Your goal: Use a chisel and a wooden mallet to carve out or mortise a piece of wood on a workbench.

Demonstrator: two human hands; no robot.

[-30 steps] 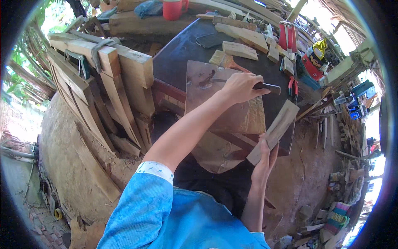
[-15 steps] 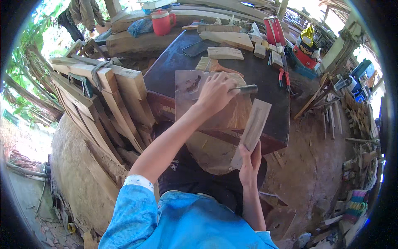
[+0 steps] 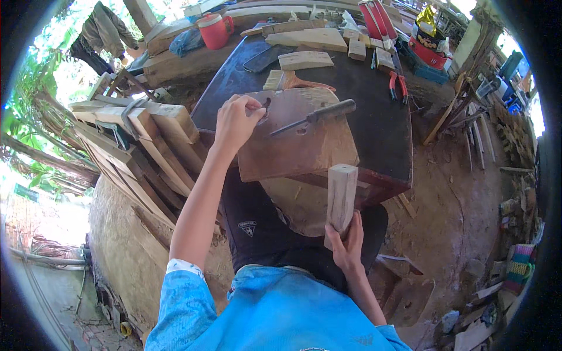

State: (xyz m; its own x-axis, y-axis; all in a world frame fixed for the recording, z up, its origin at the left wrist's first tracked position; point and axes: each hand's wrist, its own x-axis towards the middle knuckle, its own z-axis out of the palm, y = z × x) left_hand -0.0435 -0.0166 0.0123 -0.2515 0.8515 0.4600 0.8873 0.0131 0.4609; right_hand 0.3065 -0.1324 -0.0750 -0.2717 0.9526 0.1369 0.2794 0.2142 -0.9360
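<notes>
A thin, screwdriver-like tool (image 3: 332, 111) with a dark handle lies across a brown wooden board (image 3: 263, 155). My left hand (image 3: 237, 120) is over the board's far left corner, thumb and fingers pinched together. Beside the fingertips is a small dark patch or loose bits; whatever the pinch holds is too small to name. In front of the board's near right side, my right hand (image 3: 348, 237) grips a pale wooden block (image 3: 342, 190) by its lower end, the block standing nearly upright. Behind the board sits a flat brush (image 3: 274, 80).
The board rests on a dark table (image 3: 380, 140). Farther back are wood offcuts (image 3: 307, 59), red-handled pliers (image 3: 398, 86) and a red mug (image 3: 213, 30). Stacked timber (image 3: 149, 131) stands close on the left. A tub with a red band (image 3: 430, 54) is at the back right.
My left hand has left the dark-handled tool, which now lies on the board, and moved left to the far corner. My right hand has turned the block more upright and lowered it.
</notes>
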